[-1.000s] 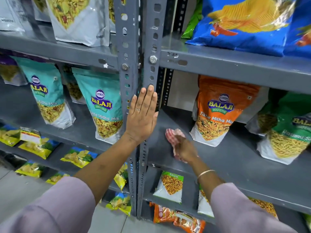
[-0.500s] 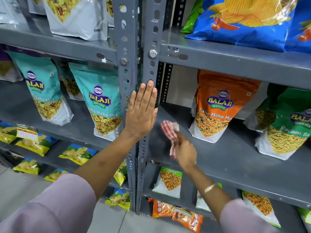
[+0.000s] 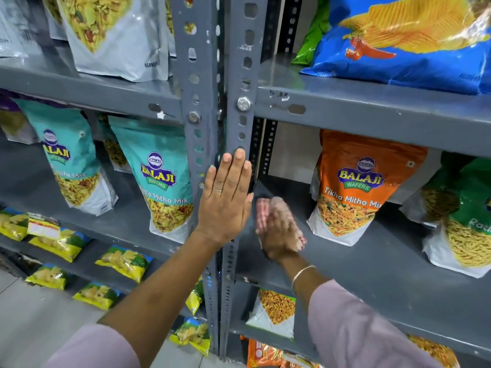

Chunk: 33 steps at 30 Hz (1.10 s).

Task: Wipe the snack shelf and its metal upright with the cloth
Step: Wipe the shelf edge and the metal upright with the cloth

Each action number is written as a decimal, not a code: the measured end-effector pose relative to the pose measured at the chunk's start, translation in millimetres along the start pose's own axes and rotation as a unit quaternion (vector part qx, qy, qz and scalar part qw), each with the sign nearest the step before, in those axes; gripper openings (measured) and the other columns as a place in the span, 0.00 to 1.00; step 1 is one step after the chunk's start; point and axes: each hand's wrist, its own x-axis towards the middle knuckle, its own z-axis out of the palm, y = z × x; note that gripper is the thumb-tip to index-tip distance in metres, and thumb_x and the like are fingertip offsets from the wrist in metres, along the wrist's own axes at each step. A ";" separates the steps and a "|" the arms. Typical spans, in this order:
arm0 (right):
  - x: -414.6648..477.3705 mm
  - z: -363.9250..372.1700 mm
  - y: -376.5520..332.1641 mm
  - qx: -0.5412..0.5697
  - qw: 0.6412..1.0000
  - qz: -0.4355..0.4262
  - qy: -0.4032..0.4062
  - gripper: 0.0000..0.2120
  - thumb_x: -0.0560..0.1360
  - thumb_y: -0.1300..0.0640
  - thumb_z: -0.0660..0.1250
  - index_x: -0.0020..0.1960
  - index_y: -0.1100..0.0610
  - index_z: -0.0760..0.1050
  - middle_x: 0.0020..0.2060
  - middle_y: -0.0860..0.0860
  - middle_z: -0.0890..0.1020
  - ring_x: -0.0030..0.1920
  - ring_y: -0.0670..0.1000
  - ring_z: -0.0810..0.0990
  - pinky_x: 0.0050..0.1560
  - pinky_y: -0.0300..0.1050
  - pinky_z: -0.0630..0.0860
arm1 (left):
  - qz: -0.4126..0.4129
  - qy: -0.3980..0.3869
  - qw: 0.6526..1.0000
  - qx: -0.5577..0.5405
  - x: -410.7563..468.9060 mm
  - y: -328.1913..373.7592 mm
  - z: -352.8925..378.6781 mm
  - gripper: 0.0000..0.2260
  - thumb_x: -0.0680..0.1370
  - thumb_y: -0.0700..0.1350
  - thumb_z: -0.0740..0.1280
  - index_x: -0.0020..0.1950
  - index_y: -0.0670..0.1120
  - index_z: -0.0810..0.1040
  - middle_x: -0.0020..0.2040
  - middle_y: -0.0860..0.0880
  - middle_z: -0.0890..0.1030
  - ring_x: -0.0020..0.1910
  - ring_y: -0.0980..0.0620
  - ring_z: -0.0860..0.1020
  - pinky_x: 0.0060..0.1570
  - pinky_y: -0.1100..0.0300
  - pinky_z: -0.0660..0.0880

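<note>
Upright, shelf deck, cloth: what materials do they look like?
Upright: grey-painted slotted steel angle, judging by punched holes, bolt and chipped paint.
Shelf deck: probably the same painted sheet metal, dull sheen.
Cloth: red-and-white checked woven fabric, likely cotton; blurred.

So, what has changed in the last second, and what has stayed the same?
The right hand lifted the cloth off the shelf, then pressed it back near the upright. The left hand stays flat on the upright; the packets have not moved.
</note>
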 end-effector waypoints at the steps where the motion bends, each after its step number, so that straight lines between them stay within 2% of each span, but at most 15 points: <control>1: 3.7 -1.3 -1.8 0.023 0.998 -0.060 0.000 0.31 0.82 0.47 0.45 0.76 0.56 0.30 0.76 0.52 0.33 0.78 0.54 0.36 0.78 0.52 0.38 | 0.003 0.003 1.000 0.004 0.3 0.2 0.4 0.25 0.83 0.47 0.43 0.77 0.43 0.37 0.77 0.48 0.36 0.76 0.50 0.40 0.74 0.54 0.40; 3: 20.0 -5.6 1.9 0.055 0.996 -0.074 -0.015 0.32 0.82 0.50 0.47 0.74 0.52 0.27 0.74 0.50 0.31 0.77 0.54 0.34 0.78 0.52 0.39 | 0.005 0.003 1.000 0.006 -0.4 0.2 0.0 0.26 0.82 0.47 0.43 0.77 0.42 0.37 0.77 0.47 0.36 0.76 0.50 0.40 0.74 0.54 0.41; 6: 34.7 -10.3 -2.8 0.047 0.992 0.102 -0.051 0.32 0.81 0.47 0.47 0.78 0.57 0.36 0.78 0.53 0.38 0.78 0.58 0.40 0.77 0.57 0.43 | 0.004 0.001 1.000 -0.002 -0.1 0.0 -1.5 0.26 0.82 0.47 0.43 0.77 0.43 0.36 0.77 0.48 0.35 0.76 0.50 0.39 0.74 0.54 0.41; 10: 43.2 -8.6 -17.8 0.049 0.995 -0.040 -0.076 0.33 0.81 0.44 0.46 0.78 0.59 0.40 0.79 0.56 0.43 0.79 0.57 0.43 0.78 0.57 0.47 | 0.002 0.001 1.000 -0.007 0.0 -0.5 -1.8 0.30 0.80 0.46 0.49 0.77 0.43 0.35 0.76 0.48 0.34 0.76 0.51 0.38 0.74 0.54 0.40; 13: 63.9 -12.5 -12.0 0.056 0.994 0.074 -0.061 0.36 0.76 0.39 0.47 0.77 0.58 0.49 0.78 0.57 0.54 0.76 0.61 0.55 0.76 0.58 0.52 | 0.000 -0.002 1.000 -0.012 0.7 -1.0 -1.3 0.30 0.80 0.45 0.49 0.77 0.44 0.35 0.76 0.49 0.33 0.76 0.51 0.38 0.74 0.54 0.41; 15: 64.5 -14.1 -17.7 0.032 0.995 0.074 -0.053 0.37 0.77 0.39 0.49 0.78 0.61 0.46 0.78 0.60 0.51 0.77 0.63 0.52 0.75 0.58 0.50 | 0.002 -0.002 1.000 -0.016 0.5 -0.5 0.1 0.27 0.82 0.47 0.44 0.77 0.44 0.35 0.76 0.49 0.34 0.76 0.51 0.38 0.74 0.54 0.41; 18: 62.8 -14.2 -13.3 0.026 0.997 -0.049 -0.062 0.36 0.80 0.45 0.53 0.78 0.60 0.41 0.78 0.58 0.46 0.78 0.61 0.46 0.77 0.58 0.48 | 0.003 0.001 1.000 -0.011 -1.0 -1.0 1.8 0.26 0.82 0.47 0.44 0.77 0.43 0.36 0.77 0.49 0.35 0.76 0.51 0.39 0.74 0.54 0.41; 22: 85.4 -18.4 10.8 0.081 0.985 0.139 -0.064 0.36 0.79 0.40 0.49 0.78 0.58 0.43 0.79 0.57 0.48 0.78 0.60 0.50 0.77 0.57 0.50 | 0.005 0.012 1.000 0.006 -1.3 -1.2 3.6 0.26 0.82 0.47 0.44 0.77 0.42 0.38 0.77 0.48 0.36 0.76 0.50 0.40 0.74 0.53 0.42; 23: 92.1 -18.4 10.4 0.106 0.981 0.152 -0.063 0.37 0.78 0.38 0.48 0.78 0.57 0.42 0.79 0.57 0.46 0.78 0.60 0.50 0.77 0.58 0.51 | 0.005 0.015 1.000 0.008 -1.0 -1.0 4.0 0.26 0.82 0.47 0.44 0.77 0.42 0.38 0.77 0.47 0.37 0.76 0.49 0.40 0.74 0.53 0.42; 25: 100.3 -9.7 8.1 0.120 0.989 0.051 -0.068 0.38 0.76 0.37 0.46 0.78 0.54 0.39 0.78 0.54 0.40 0.79 0.59 0.44 0.77 0.58 0.48 | 0.004 0.017 1.000 0.006 -1.4 -0.5 4.0 0.26 0.82 0.46 0.44 0.77 0.42 0.39 0.77 0.47 0.37 0.76 0.49 0.41 0.74 0.53 0.42; 27: 107.8 -10.5 3.2 0.156 0.986 -0.013 -0.056 0.33 0.79 0.43 0.46 0.79 0.57 0.42 0.79 0.55 0.43 0.79 0.59 0.45 0.78 0.49 0.48 | 0.008 0.019 1.000 0.008 -2.1 -1.1 4.4 0.26 0.82 0.46 0.44 0.77 0.42 0.39 0.77 0.47 0.37 0.76 0.49 0.41 0.74 0.52 0.42; 29: 128.3 -6.7 16.5 0.179 0.982 0.000 -0.062 0.28 0.82 0.51 0.43 0.77 0.65 0.44 0.78 0.61 0.49 0.78 0.60 0.49 0.72 0.26 0.52 | 0.007 0.011 1.000 0.014 -1.3 -1.2 4.1 0.26 0.82 0.46 0.44 0.77 0.42 0.38 0.77 0.47 0.37 0.76 0.49 0.41 0.74 0.52 0.42; 30: 138.1 -5.9 22.5 0.196 0.979 0.034 -0.053 0.31 0.80 0.47 0.42 0.77 0.64 0.45 0.77 0.62 0.52 0.77 0.61 0.51 0.71 0.27 0.57 | 0.006 0.010 1.000 0.015 -1.0 -1.2 4.3 0.26 0.82 0.46 0.44 0.77 0.42 0.38 0.77 0.47 0.37 0.76 0.49 0.41 0.74 0.53 0.42; 31: 144.9 -3.6 25.7 0.196 0.976 0.085 -0.040 0.37 0.75 0.40 0.43 0.77 0.61 0.49 0.76 0.62 0.57 0.76 0.62 0.56 0.73 0.38 0.61 | 0.007 0.012 1.000 0.015 -1.6 -1.3 4.5 0.25 0.82 0.47 0.43 0.77 0.42 0.38 0.77 0.46 0.37 0.76 0.49 0.41 0.74 0.53 0.42; 33: 153.7 -7.5 24.6 0.186 0.981 0.051 -0.036 0.35 0.72 0.45 0.46 0.74 0.61 0.58 0.70 0.58 0.67 0.72 0.64 0.64 0.68 0.46 0.71 | 0.008 0.020 1.000 0.015 -2.5 -1.2 5.4 0.25 0.82 0.47 0.43 0.77 0.42 0.39 0.77 0.47 0.38 0.76 0.49 0.41 0.74 0.53 0.42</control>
